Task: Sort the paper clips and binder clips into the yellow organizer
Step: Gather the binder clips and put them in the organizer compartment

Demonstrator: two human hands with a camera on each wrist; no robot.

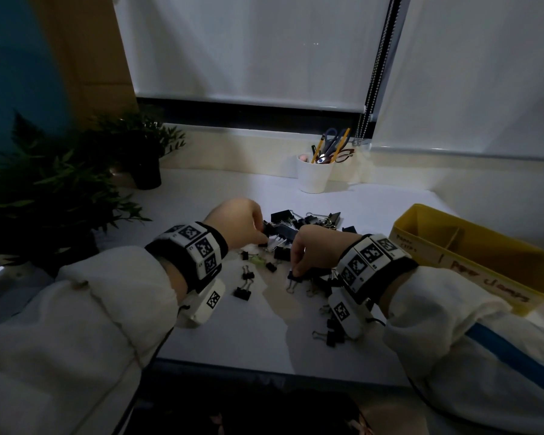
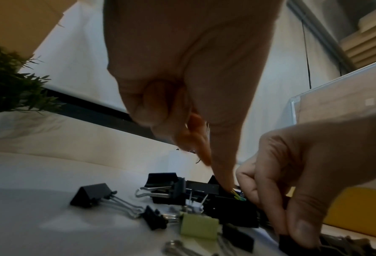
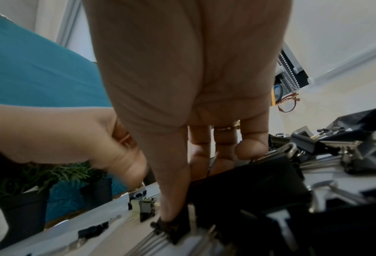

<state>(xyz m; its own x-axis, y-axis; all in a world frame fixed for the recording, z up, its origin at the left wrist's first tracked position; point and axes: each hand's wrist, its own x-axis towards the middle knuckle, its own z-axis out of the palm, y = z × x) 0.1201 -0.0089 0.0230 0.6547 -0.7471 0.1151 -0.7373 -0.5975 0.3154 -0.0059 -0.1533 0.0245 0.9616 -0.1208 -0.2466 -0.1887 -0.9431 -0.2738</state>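
Observation:
A heap of black binder clips lies mid-table, with small ones scattered nearer me and a green one among them. My left hand reaches down into the heap; thumb and forefinger pinch together at some coloured paper clips, the other fingers curled. My right hand pinches a small black binder clip that lies on the table. The yellow organizer, with a divider and handwritten labels, stands at the right edge.
A white cup with pens, scissors and glasses stands at the back. Dark potted plants fill the left side. More small clips lie under my right wrist, near the table's front edge.

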